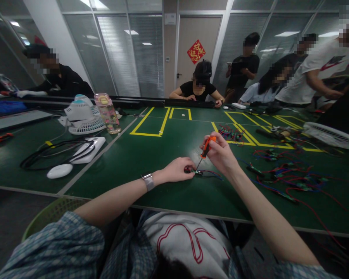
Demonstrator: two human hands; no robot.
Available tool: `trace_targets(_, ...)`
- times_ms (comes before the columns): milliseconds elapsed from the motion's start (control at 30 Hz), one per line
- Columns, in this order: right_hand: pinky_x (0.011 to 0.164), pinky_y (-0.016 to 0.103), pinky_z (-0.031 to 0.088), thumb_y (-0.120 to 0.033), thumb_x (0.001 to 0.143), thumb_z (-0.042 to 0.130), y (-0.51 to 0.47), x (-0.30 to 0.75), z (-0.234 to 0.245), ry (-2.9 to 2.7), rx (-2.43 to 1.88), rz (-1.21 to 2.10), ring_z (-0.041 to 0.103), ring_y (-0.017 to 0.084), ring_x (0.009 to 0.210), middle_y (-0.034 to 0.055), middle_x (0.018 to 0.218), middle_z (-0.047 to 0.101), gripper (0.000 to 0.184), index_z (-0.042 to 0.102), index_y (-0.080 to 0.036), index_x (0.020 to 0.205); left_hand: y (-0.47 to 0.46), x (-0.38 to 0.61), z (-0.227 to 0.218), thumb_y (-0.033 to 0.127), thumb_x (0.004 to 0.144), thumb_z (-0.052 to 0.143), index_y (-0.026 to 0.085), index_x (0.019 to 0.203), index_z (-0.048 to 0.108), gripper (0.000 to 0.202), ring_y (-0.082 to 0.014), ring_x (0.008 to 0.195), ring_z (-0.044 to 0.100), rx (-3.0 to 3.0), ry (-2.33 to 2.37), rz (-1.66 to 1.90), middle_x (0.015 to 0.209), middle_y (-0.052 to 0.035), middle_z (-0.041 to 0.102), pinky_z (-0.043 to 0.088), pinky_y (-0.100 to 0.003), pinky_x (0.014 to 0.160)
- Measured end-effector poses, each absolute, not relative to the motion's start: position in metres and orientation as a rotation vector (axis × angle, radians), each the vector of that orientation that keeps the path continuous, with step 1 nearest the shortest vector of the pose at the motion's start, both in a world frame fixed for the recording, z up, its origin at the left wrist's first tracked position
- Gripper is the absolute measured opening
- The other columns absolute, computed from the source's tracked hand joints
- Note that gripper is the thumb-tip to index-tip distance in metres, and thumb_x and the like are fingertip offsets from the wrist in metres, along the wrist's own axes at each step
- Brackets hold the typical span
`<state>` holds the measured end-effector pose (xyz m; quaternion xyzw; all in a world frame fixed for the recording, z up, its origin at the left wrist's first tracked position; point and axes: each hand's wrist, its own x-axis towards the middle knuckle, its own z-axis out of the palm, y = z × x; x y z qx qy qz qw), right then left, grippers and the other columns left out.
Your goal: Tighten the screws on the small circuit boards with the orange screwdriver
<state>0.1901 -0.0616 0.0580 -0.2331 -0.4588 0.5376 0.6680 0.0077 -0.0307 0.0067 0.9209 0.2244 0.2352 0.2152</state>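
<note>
Head | left hand (pixel 177 169) fingers pinch part (pixel 188 169) | right hand (pixel 220 154) fingers grip screwdriver (pixel 206 148) | table (pixel 163 155) edge near

Long green worktable (pixel 151 155) fills a glass-walled office room lit from overhead.

Yellow tape lines (pixel 147 124) mark rectangles on the tabletop, which meets a second green table (pixel 14 155) along a pale seam on the left. Behind them, tall glass partitions (pixel 119 54) with closed grey blinds flank a beige door (pixel 192 35) bearing a red diamond-shaped paper decoration (pixel 196 51). A white column (pixel 55 35) slants at the left, bright light panels (pixel 132 32) show in the glass, and dark grey floor (pixel 11 217) lies below the table's near edge.
</note>
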Motion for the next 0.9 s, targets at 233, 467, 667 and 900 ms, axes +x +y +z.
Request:
trace_targets(233, 0.078, 0.029, 0.056, -0.042, 0.067, 0.084, -0.0625, 0.1873, 0.0596, -1.028, -0.520, 1.236, 0.065, 0.013, 0.078, -0.0031, 0.090, 0.071, 0.029, 0.066, -0.029, 0.085, -0.0295, 0.0082, 0.0056, 0.021, 0.080, 0.067, 0.014, 0.092, 0.071, 0.014, -0.0134, 0.077, 0.061, 2.563, 0.620, 0.652, 0.090, -0.0041, 0.067, 0.046, -0.022, 0.073)
trace_targets(467, 0.073, 0.029, 0.055, -0.042, 0.073, 0.080, -0.0629, 0.1874, 0.0590, -1.123, -0.568, 1.216, 0.069, 0.014, 0.076, -0.0004, 0.089, 0.075, 0.030, 0.068, -0.028, 0.097, -0.0280, 0.0078, 0.0034, 0.021, 0.080, 0.067, 0.014, 0.092, 0.071, 0.015, -0.0136, 0.077, 0.061, 2.560, 0.612, 0.656, 0.090, -0.0040, 0.067, 0.047, -0.023, 0.074)
trace_targets(667, 0.074, 0.027, 0.055, -0.034, 0.068, 0.085, -0.0615, 0.1867, 0.0563, -1.131, -0.522, 1.175, 0.068, 0.012, 0.077, -0.0028, 0.083, 0.073, 0.029, 0.070, -0.029, 0.092, -0.0279, 0.0083, 0.0031, 0.020, 0.080, 0.066, 0.013, 0.092, 0.070, 0.014, -0.0134, 0.077, 0.061, 2.545, 0.602, 0.661, 0.091, -0.0043, 0.067, 0.047, -0.022, 0.073)
trace_targets(900, 0.061, 0.023, 0.051, -0.028, 0.060, 0.089, -0.0612, 0.1909, 0.0580, -1.071, -0.520, 1.191, 0.064, 0.011, 0.070, -0.0061, 0.076, 0.066, 0.033, 0.068, -0.030, 0.085, -0.0294, 0.0081, 0.0058, 0.020, 0.081, 0.066, 0.013, 0.094, 0.070, 0.015, -0.0131, 0.076, 0.060, 2.560, 0.603, 0.660, 0.090, -0.0041, 0.067, 0.047, -0.022, 0.073)
